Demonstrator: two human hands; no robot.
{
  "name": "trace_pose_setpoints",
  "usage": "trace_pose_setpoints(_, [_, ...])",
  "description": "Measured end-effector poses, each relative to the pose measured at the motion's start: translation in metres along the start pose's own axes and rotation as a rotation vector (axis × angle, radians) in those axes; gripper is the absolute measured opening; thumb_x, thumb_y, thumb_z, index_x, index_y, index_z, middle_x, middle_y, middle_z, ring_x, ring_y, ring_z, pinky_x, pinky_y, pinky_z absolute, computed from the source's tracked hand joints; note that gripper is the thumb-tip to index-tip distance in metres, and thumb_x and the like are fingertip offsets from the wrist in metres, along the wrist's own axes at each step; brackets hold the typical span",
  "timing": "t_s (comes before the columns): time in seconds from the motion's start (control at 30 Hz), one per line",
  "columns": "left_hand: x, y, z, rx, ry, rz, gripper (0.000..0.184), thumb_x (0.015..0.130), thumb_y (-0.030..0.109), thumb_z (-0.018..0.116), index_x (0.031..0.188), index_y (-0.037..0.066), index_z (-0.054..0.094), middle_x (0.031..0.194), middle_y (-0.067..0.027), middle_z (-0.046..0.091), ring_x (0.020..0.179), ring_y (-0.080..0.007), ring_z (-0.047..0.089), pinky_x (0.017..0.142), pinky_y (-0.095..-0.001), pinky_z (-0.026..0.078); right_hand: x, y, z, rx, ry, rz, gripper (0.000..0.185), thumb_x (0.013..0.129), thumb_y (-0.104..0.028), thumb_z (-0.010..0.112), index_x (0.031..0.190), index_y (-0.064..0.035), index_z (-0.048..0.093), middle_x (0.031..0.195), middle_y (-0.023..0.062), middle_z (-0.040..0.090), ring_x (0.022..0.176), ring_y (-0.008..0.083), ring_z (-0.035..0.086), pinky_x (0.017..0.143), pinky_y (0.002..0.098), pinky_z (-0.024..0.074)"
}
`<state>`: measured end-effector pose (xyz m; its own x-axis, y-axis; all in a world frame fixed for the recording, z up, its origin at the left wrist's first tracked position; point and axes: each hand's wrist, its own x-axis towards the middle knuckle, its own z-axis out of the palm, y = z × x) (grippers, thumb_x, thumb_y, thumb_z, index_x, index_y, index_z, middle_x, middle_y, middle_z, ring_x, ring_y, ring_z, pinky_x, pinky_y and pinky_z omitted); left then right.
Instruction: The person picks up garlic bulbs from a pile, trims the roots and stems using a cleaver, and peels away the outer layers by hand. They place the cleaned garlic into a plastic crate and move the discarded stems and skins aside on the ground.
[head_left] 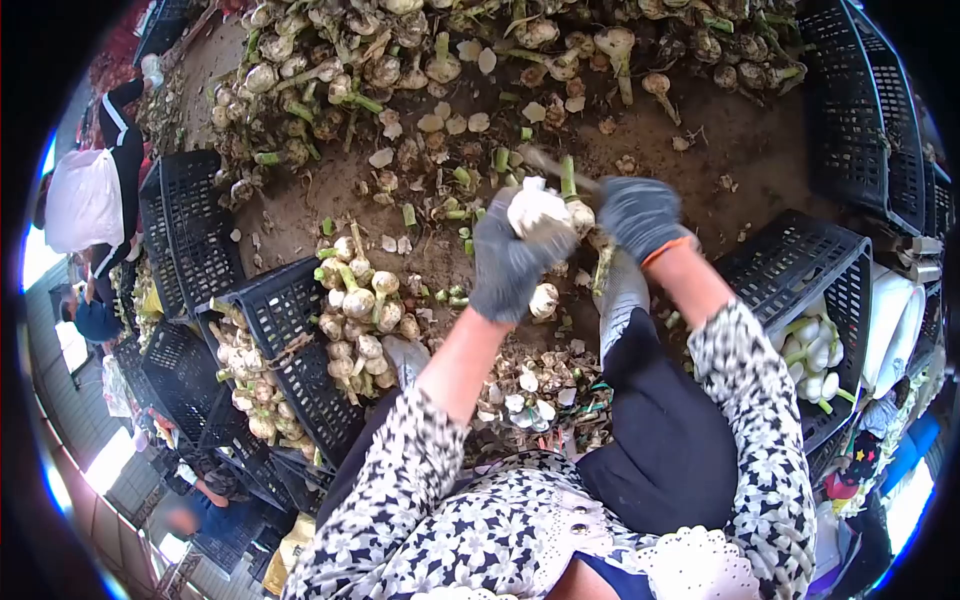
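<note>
My left hand (507, 260), in a dark grey glove, is closed around a white garlic bulb (538, 208) in front of me. Close by on the right, my right hand (640, 215), gloved too, grips what looks like a knife (546, 163); its thin blade is smeared by motion and points left, just above the bulb. A cut green stem (568, 178) shows beside the blade. Another garlic bulb (543, 300) lies below my hands. Cut stems and peeled skins are strewn over the ground about them.
A large heap of untrimmed garlic (400, 60) spreads across the far ground. Black crates stand at left (190, 235) and right (860, 110); the lower right crate (800, 265) holds white trimmed bulbs (815, 350). A garlic pile (358, 310) lies near my leg. Other people are at left.
</note>
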<state>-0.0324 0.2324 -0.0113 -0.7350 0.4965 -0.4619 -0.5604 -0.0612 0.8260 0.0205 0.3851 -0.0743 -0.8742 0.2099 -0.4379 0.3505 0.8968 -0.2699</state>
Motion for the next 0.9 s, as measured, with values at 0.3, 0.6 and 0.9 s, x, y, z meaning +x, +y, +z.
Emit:
trace_pose_setpoints(0.3, [0.022, -0.023, -0.008, 0.436, 0.013, 0.321, 0.043, 0.071, 0.004, 0.059, 0.11, 0.004, 0.041, 0.098, -0.0046, 0.048, 0.083, -0.0126, 0.05, 0.074, -0.0224, 0.044, -0.011, -0.029, 0.043, 0.559, 0.045, 0.109, 0.029, 0.07, -0.028, 0.056, 0.092, -0.0085, 0.056, 0.07, 0.0145, 0.059, 0.071, 0.0294, 0.058, 0.063, 0.0376, 0.0448])
trace_pose_setpoints(0.6, [0.02, -0.023, -0.024, -0.458, 0.009, -0.096, 0.028, 0.064, -0.001, 0.057, 0.091, 0.001, 0.053, 0.075, -0.0071, 0.056, 0.069, -0.0167, 0.055, 0.067, -0.0263, 0.046, -0.021, -0.045, -0.004, 0.511, 0.215, -0.019, 0.018, 0.071, -0.026, 0.051, 0.078, -0.0112, 0.059, 0.064, 0.0134, 0.057, 0.061, 0.0291, 0.057, 0.055, 0.0379, 0.0442])
trace_pose_setpoints(0.9, [0.01, -0.004, -0.022, -0.418, 0.087, -0.128, 0.012, 0.061, 0.002, 0.053, 0.073, 0.001, 0.052, 0.074, -0.0104, 0.056, 0.06, -0.0218, 0.056, 0.057, -0.0338, 0.052, -0.012, -0.031, -0.011, 0.281, -0.051, 0.037, 0.019, 0.071, -0.021, 0.05, 0.08, -0.0087, 0.061, 0.071, 0.0145, 0.059, 0.063, 0.0298, 0.057, 0.055, 0.0383, 0.0449])
